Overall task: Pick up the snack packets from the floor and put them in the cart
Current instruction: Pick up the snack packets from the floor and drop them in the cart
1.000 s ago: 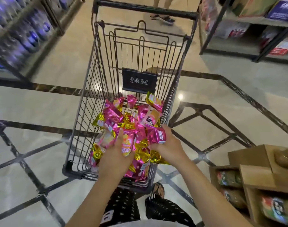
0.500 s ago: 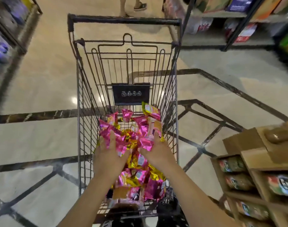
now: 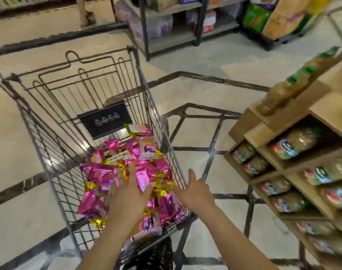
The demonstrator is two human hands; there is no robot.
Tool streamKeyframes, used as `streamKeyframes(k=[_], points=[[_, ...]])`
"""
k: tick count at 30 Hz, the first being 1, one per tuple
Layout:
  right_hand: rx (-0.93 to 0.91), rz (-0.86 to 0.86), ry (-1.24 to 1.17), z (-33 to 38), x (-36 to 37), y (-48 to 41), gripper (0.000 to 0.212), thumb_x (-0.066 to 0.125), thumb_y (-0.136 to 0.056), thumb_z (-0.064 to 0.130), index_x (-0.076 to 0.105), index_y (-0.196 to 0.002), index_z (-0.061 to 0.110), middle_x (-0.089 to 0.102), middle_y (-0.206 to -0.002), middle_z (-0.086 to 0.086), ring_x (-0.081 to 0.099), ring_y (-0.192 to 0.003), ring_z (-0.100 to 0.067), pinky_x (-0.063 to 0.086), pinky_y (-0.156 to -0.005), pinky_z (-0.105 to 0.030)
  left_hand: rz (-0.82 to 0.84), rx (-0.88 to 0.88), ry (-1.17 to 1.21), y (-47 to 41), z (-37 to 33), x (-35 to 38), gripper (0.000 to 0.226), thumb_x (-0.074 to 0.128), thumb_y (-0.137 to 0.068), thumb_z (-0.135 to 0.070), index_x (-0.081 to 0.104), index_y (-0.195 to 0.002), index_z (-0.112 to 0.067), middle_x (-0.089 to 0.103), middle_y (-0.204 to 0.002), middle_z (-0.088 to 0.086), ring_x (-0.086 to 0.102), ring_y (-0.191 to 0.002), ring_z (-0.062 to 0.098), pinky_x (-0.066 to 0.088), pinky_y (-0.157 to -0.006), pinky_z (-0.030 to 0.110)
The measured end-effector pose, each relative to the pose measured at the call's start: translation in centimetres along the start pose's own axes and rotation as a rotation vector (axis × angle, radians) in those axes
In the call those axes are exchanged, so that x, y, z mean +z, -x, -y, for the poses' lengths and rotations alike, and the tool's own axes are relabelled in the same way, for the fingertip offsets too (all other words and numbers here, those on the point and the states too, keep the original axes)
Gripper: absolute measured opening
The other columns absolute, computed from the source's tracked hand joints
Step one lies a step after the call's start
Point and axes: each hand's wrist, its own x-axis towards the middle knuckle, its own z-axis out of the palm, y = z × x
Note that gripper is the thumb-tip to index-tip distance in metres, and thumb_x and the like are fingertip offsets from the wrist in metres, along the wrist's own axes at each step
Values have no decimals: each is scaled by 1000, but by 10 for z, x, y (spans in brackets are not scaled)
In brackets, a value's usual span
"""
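A black wire cart [image 3: 39, 133] stands in front of me on the marble floor. A heap of shiny pink and gold snack packets [image 3: 100, 172] fills its near end. My left hand [image 3: 127, 193] lies flat on top of the heap, fingers spread, gripping nothing. My right hand [image 3: 195, 191] hovers at the cart's right side wall, palm down, fingers apart and empty. No packets show on the floor in this view.
A wooden display rack [image 3: 263, 131] with bagged goods and bottles stands close on the right. Dark metal shelving [image 3: 166, 36] with boxes runs behind the cart. Another person's feet [image 3: 86, 16] show at the far top. My patterned trouser leg [image 3: 156, 254] is under the cart's near end.
Both hands held packets over the cart before; now the packets lie in the heap. The right hand has drawn back to the right, and the view has swung so the cart sits further left.
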Motion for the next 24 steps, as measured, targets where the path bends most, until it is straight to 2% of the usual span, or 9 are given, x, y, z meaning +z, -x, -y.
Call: streamKeyframes(k=[4, 8, 12, 17, 24], points=[[88, -35, -119, -69, 1, 35, 96, 48, -84, 73, 4, -156, 27, 28, -152, -17, 36, -135, -38, 42, -104, -46, 19, 113, -36, 36, -41, 24, 90, 38, -90, -71, -12, -154, -34, -2, -163, 13, 14, -146, 41, 23, -116, 50], [203, -71, -217, -154, 9, 88, 89, 48, -89, 66, 3, -155, 27, 29, -151, -18, 34, -135, -38, 38, -106, -46, 34, 278, -101, 83, -82, 67, 90, 44, -90, -67, -1, -157, -26, 6, -163, 14, 20, -145, 38, 26, -115, 49], [354, -119, -342, -242, 21, 143, 91, 47, -89, 66, 2, -156, 24, 24, -154, -18, 30, -138, -36, 33, -108, -42, 140, 425, -190, 137, -123, 119, 88, 36, -91, -68, -6, -156, -26, 5, -163, 14, 11, -149, 34, 20, -119, 46], [530, -208, -512, -338, 37, 204, 94, 52, -87, 66, 5, -155, 23, 30, -152, -19, 34, -136, -37, 38, -107, -44, 235, 598, -288, 209, -179, 169, 86, 34, -92, -69, -7, -156, -28, -1, -163, 14, 14, -147, 38, 22, -118, 46], [729, -258, -726, -424, 65, 273, 88, 47, -90, 66, 4, -155, 25, 26, -152, -18, 33, -135, -39, 40, -102, -46, 348, 826, -462, 282, -236, 226, 82, 32, -94, -67, -7, -155, -30, -1, -164, 10, 13, -147, 38, 23, -117, 48]])
